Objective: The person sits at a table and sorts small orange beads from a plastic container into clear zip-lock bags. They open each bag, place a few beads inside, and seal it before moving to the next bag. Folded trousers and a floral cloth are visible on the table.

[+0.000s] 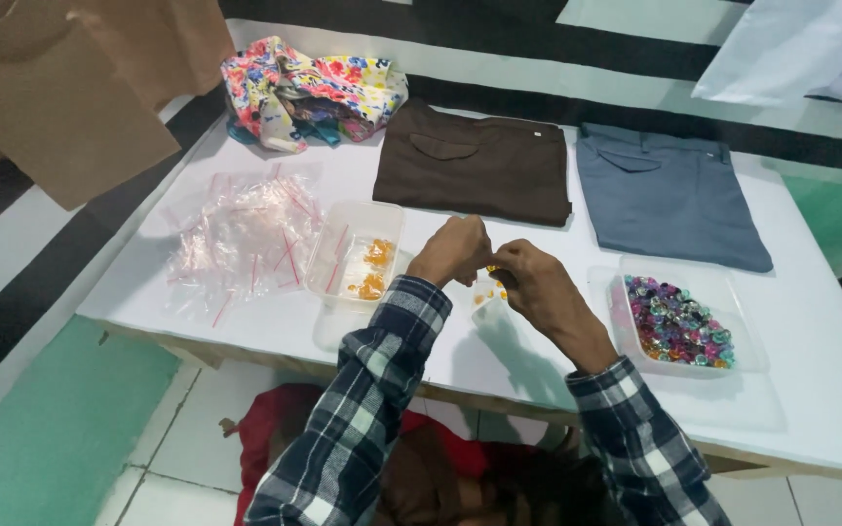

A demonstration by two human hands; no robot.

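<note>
Hands meet over the middle of the white table [811, 390], both pinched on a small clear zip bag [489, 292] holding a few orange beads: the left hand [452, 251] grips its top edge from the left, the right hand [528, 278] grips it from the right, and the bag hangs just below the fingertips, between the two wrists. Just left of that bag sits a clear tray [355, 255] with filled orange-bead bags inside, and farther left of it a loose heap of empty zip bags [241, 239]. Right of the held bag, beside the right wrist, stands another clear tray [679, 321] full of mixed coloured beads. Beyond the bag lie folded brown trousers [475, 166], folded grey-blue trousers [669, 195] and crumpled floral cloth [309, 93].
</note>
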